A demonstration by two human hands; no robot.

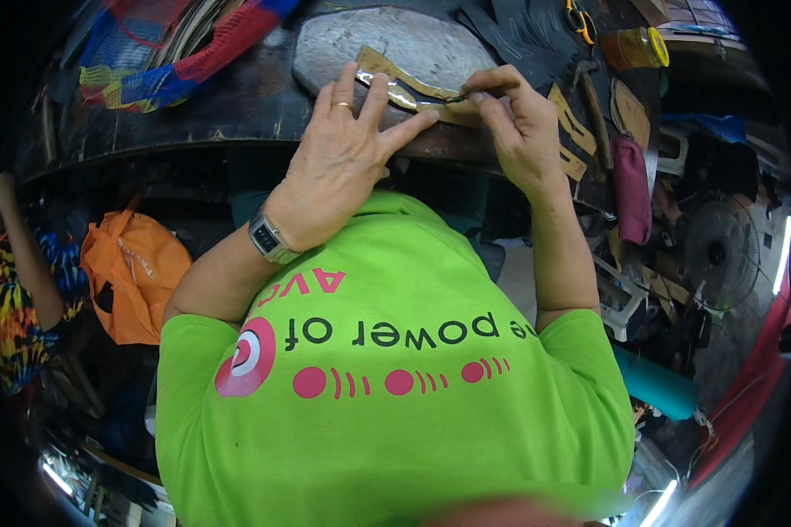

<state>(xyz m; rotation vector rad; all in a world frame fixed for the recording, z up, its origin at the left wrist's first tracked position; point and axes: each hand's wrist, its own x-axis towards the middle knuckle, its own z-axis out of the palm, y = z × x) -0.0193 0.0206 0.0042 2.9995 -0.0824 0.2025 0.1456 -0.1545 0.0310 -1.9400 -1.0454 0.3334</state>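
A tan, curved pattern piece (404, 74) with shiny, clear-looking edges lies on a grey stone slab (325, 39) at the front of the dark bench. My left hand (347, 145), with a ring and a wristwatch, rests flat with spread fingers along the piece's near side. At its right end, my right hand (520, 123) is closed, thumb and forefinger pinching a thin, dark greenish tool (457, 99) whose tip meets the piece. Most of that tool hides behind my fingers, so its kind is unclear.
Right of the slab lie tan cut-out pieces (573, 123), a hammer-like tool (594, 119), a maroon pouch (631, 189), orange-handled scissors (580, 22) and a yellow-lidded jar (634, 48). A mesh bag (185, 61) sits at the bench's left. An orange bag (136, 272) and another person's arm (31, 250) are at left.
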